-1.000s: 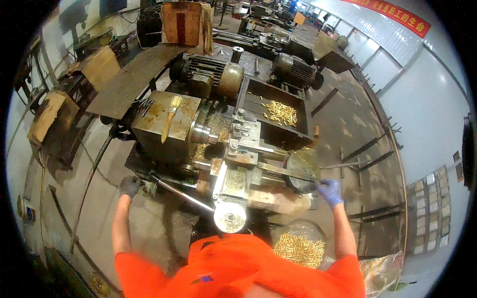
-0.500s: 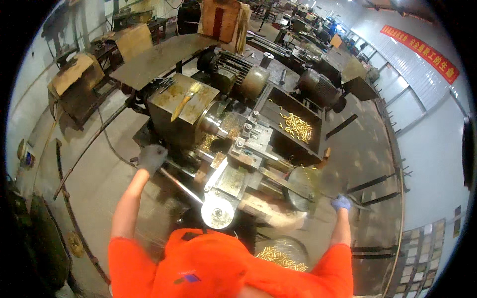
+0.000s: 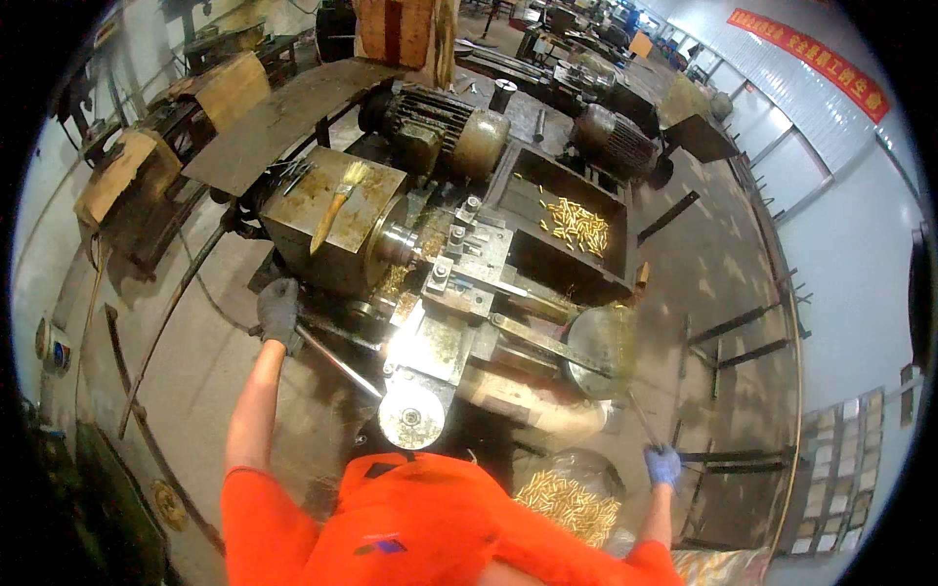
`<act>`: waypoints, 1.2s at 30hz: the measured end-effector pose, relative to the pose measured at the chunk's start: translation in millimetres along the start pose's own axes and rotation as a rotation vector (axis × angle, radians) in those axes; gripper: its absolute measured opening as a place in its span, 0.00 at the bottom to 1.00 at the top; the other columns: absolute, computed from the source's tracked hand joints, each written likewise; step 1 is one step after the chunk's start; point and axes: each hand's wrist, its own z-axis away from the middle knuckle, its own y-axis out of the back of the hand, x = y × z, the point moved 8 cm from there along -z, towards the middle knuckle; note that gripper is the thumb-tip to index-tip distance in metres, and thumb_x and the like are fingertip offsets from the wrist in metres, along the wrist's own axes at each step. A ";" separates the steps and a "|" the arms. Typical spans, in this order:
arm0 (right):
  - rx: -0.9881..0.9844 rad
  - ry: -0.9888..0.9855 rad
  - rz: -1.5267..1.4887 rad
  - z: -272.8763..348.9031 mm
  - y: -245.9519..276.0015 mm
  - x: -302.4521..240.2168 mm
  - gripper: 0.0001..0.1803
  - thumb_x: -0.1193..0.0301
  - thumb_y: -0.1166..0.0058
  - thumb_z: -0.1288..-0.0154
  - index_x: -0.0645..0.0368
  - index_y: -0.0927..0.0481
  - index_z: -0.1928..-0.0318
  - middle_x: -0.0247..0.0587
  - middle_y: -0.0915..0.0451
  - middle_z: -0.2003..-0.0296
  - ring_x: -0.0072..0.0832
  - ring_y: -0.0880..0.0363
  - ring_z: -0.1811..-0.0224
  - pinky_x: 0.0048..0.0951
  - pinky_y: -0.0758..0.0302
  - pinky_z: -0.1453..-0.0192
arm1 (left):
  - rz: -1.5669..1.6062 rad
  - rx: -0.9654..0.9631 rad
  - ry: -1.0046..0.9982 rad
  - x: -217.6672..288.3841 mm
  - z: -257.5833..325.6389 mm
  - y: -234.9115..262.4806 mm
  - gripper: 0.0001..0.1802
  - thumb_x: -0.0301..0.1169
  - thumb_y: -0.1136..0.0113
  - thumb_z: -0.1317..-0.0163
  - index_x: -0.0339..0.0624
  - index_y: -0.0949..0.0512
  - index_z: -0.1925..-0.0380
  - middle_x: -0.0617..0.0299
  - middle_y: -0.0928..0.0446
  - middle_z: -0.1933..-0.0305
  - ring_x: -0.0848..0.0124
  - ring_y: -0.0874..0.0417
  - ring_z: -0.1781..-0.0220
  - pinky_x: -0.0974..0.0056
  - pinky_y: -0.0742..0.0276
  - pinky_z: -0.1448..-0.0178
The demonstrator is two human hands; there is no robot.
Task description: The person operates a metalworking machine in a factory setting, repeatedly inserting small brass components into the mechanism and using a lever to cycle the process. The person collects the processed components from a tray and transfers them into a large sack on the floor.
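Lathe (image 3: pixel 410 264) centre frame, mid-operation step by the look. Left hand (image 3: pixel 278 311), dark glove, closed on long lever (image 3: pixel 337 359) at front. Right hand (image 3: pixel 662 465), blue glove, closed on thin rod (image 3: pixel 640 420) above brass-parts bucket (image 3: pixel 567 498). Steady lever feed probably needed.

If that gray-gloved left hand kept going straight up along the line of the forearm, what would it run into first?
Most likely the boxy, brass-dusted headstock of the lathe. The left hand already grips a slim metal lever just below it, pointing up toward that block. Depth is hard to judge in this fisheye view.
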 end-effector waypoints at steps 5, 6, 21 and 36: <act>-0.015 -0.304 0.212 64.8 -13.1 149.8 0.24 0.52 0.46 0.49 0.65 0.18 0.69 0.61 0.22 0.72 0.52 0.20 0.65 0.46 0.26 0.62 | 0.065 0.028 0.032 12.2 -4.4 1.2 0.12 0.38 0.40 0.46 0.40 0.19 0.69 0.52 0.19 0.66 0.58 0.19 0.63 0.60 0.26 0.56; 0.015 -0.290 0.209 67.6 -20.0 152.4 0.25 0.52 0.47 0.49 0.66 0.18 0.70 0.60 0.21 0.72 0.52 0.20 0.65 0.46 0.26 0.63 | 0.024 0.008 0.044 9.7 -4.2 -0.6 0.12 0.38 0.40 0.46 0.40 0.19 0.69 0.52 0.19 0.66 0.59 0.19 0.63 0.61 0.26 0.56; -0.010 -0.361 0.156 117.0 5.1 105.3 0.24 0.57 0.48 0.53 0.69 0.19 0.68 0.64 0.22 0.67 0.55 0.22 0.61 0.45 0.25 0.56 | -0.112 0.014 -0.007 -1.5 -19.2 -3.4 0.13 0.39 0.42 0.47 0.40 0.18 0.72 0.51 0.19 0.70 0.54 0.20 0.66 0.57 0.26 0.59; -0.016 -0.398 0.031 141.2 10.8 90.7 0.23 0.55 0.44 0.56 0.63 0.18 0.68 0.57 0.20 0.66 0.50 0.21 0.60 0.42 0.26 0.56 | -0.039 -0.079 0.024 7.5 -17.5 -2.1 0.13 0.39 0.42 0.48 0.42 0.18 0.73 0.51 0.20 0.67 0.54 0.21 0.62 0.56 0.28 0.56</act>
